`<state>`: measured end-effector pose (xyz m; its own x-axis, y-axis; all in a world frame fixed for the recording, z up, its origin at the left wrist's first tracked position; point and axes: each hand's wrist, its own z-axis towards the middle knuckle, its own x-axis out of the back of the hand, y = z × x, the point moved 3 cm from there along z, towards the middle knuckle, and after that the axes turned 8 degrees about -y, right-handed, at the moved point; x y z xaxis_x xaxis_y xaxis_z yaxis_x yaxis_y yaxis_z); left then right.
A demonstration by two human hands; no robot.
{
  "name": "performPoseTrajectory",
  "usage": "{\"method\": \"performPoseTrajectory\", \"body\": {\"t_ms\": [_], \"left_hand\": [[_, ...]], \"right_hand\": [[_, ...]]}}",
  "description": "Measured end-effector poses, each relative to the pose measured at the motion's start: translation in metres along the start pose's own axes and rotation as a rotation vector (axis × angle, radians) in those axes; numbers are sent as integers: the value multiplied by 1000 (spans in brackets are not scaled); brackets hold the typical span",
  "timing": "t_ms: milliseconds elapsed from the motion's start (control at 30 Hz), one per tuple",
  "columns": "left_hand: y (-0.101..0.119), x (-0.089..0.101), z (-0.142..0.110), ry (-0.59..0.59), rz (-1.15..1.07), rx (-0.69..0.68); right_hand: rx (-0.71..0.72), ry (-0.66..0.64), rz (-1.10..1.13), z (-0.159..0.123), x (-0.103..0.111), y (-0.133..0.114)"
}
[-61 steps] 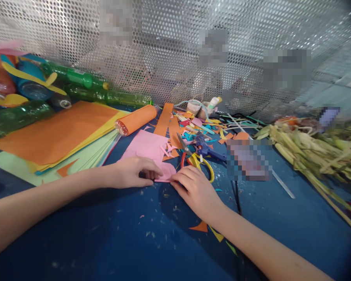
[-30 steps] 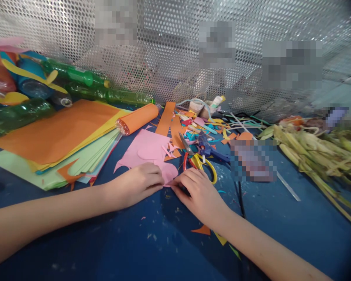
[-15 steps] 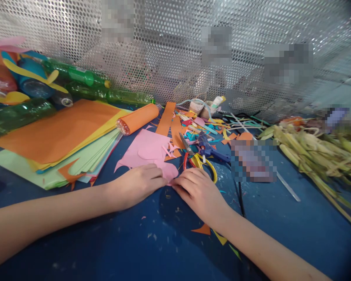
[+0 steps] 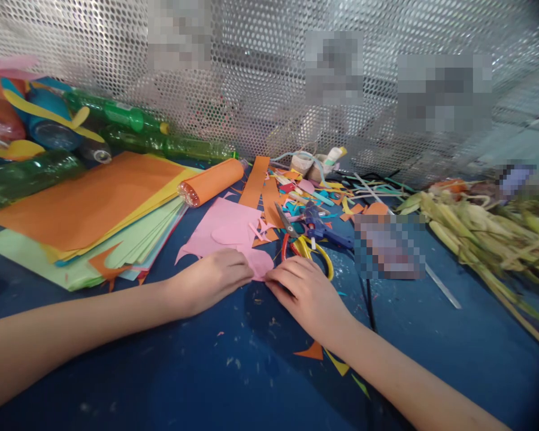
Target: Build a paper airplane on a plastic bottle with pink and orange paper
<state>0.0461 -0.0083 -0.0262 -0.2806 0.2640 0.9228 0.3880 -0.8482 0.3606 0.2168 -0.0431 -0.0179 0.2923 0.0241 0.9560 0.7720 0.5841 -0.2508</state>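
Observation:
A rounded pink paper cutout (image 4: 261,262) lies low over the blue table, between my two hands. My left hand (image 4: 218,276) is closed, its fingertips pinching the cutout's left side. At the lower right edge of the same piece, my right hand (image 4: 304,290) also pinches with thumb and fingers; the fingertips partly cover the paper. Just behind is a larger pink sheet (image 4: 227,216) with cut edges. Scissors (image 4: 324,258) with red and yellow handles lie beyond my right hand, next to a blue glue gun (image 4: 323,230).
Stacked coloured paper (image 4: 99,200) lies left, near a bottle wrapped in orange paper (image 4: 213,182). Green bottles (image 4: 135,139) line the perforated metal screen (image 4: 260,78). Paper scraps (image 4: 332,191) are heaped behind the glue gun. Corn husks (image 4: 489,233) and a clear strip (image 4: 442,286) are at right.
My left fingertips have drawn slightly left, widening the gap between the two hands. The pink cutout stays between them, and the surrounding things have not moved.

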Motion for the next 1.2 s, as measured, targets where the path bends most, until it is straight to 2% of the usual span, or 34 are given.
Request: {"method": "performPoseTrajectory", "body": {"t_ms": [233,467,967,1200], "left_hand": [[1,1,1,-45,123,-52],[-1,2,3,-4,38,-26],[-2,-2,4,-14,97,-20],[-2,3,5,18,19,-7]], "right_hand": [[-4,11,1,0,-1,1],[-21,24,-13,0,0,2],[-13,33,34,1,-2,4],[-43,82,69,2,1,2]]}}
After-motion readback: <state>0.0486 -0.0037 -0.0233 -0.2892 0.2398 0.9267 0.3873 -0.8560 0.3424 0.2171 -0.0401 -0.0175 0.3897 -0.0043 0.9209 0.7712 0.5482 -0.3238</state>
